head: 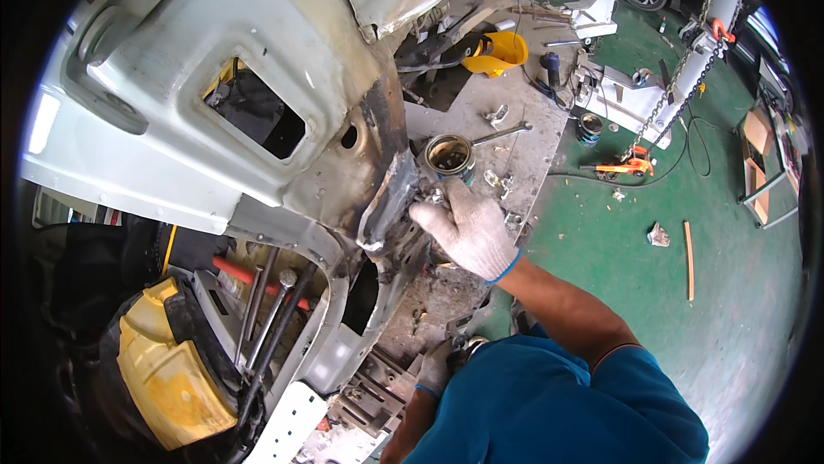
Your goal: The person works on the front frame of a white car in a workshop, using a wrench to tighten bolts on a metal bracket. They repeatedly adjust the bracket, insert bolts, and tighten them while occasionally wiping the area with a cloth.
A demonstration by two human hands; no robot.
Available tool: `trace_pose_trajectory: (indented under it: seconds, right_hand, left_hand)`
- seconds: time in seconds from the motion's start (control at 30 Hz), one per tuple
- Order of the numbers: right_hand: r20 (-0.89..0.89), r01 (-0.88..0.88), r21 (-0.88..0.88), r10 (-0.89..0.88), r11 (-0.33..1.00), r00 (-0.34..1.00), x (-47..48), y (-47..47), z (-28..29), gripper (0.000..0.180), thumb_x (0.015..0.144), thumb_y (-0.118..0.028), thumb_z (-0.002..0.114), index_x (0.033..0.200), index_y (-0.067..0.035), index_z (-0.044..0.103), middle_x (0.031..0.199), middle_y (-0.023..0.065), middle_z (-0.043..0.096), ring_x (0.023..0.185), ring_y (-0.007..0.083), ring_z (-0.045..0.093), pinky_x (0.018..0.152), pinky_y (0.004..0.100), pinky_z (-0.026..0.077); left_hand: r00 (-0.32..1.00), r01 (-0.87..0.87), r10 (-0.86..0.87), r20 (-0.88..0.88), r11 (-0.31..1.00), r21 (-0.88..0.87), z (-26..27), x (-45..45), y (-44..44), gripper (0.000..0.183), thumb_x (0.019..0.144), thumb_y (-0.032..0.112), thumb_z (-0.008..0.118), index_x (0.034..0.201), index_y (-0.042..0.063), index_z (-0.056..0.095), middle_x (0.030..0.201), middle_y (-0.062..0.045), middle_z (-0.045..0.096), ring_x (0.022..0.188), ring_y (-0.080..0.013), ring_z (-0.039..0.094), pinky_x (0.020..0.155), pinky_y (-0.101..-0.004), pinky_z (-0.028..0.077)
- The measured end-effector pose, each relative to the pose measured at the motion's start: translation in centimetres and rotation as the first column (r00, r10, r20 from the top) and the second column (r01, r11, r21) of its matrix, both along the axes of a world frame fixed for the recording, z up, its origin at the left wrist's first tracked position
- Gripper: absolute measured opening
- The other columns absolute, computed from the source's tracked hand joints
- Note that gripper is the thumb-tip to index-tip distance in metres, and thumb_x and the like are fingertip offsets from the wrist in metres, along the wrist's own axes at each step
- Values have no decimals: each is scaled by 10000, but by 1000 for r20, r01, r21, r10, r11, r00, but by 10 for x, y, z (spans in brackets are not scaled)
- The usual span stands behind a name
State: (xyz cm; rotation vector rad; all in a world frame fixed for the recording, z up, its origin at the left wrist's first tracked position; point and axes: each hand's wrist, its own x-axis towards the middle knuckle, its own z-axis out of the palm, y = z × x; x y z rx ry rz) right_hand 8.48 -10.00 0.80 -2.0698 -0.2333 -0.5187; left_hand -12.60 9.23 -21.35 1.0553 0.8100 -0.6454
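Observation:
My right hand (467,229), in a white knit glove with a blue cuff, reaches to the scorched, torn sheet metal of a car body (389,203). Its thumb is apart from the other fingers, which bend down beside a small shiny metal piece (438,195); whether they grip it is unclear. Just beyond the fingers stands an open tin can (449,155) with brownish residue, and a wrench (502,134) lies by it. My left hand (434,364), also gloved, is low beside my blue shirt, against a dark and metallic object (465,348) partly hidden by the shirt; its grip is hidden.
Long metal bars (273,316) lean inside the body opening at left, near a yellow panel (170,364). Hanging chains (682,71), an orange clamp (621,168), a second can (590,129) and a wooden strip (689,261) are at right. A yellow cap-like item (505,53) lies beyond.

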Motion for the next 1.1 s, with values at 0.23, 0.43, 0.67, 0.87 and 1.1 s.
trace_pose_trajectory:
  seconds: [0.23,0.43,0.67,0.87,1.1]
  right_hand:
    - [352,72,-313,45,947,935,5,-10,5,390,897,-350,843,1179,-112,719,897,112,702,713,326,712,621,465,570]
    - [386,50,-239,48,970,921,9,-4,0,302,922,-279,818,1132,-86,718,885,119,720,711,344,717,609,461,566]
    - [354,22,-78,7,997,935,6,5,-10,265,960,-255,792,1074,-31,707,884,157,739,743,373,727,637,464,573]
    - [222,8,49,-19,999,975,4,8,-9,333,952,-311,816,1059,-15,709,841,192,711,715,383,715,627,452,558]
    - [-14,-77,106,79,991,997,-1,3,-3,349,988,-367,764,1091,-39,705,828,199,681,751,434,692,646,495,557]
  left_hand:
    - [999,-45,45,-6,999,-13,-9,-5,4,234,968,308,727,1036,85,703,803,-78,672,697,-200,631,625,-323,510]
    - [979,170,-176,106,983,63,-35,-11,18,273,1082,195,576,1250,71,752,996,-80,751,775,-140,673,682,-272,548]
    - [980,118,-132,147,988,97,-6,-2,4,261,989,320,696,1059,70,726,817,-80,684,680,-194,614,621,-313,483]
    - [1000,16,-16,-26,1000,1,13,1,-2,271,972,319,715,1075,68,723,821,-85,687,693,-203,629,640,-318,506]
    - [999,3,-3,39,1000,3,-11,-9,5,250,980,302,700,1092,79,719,834,-82,668,708,-197,621,649,-323,511]
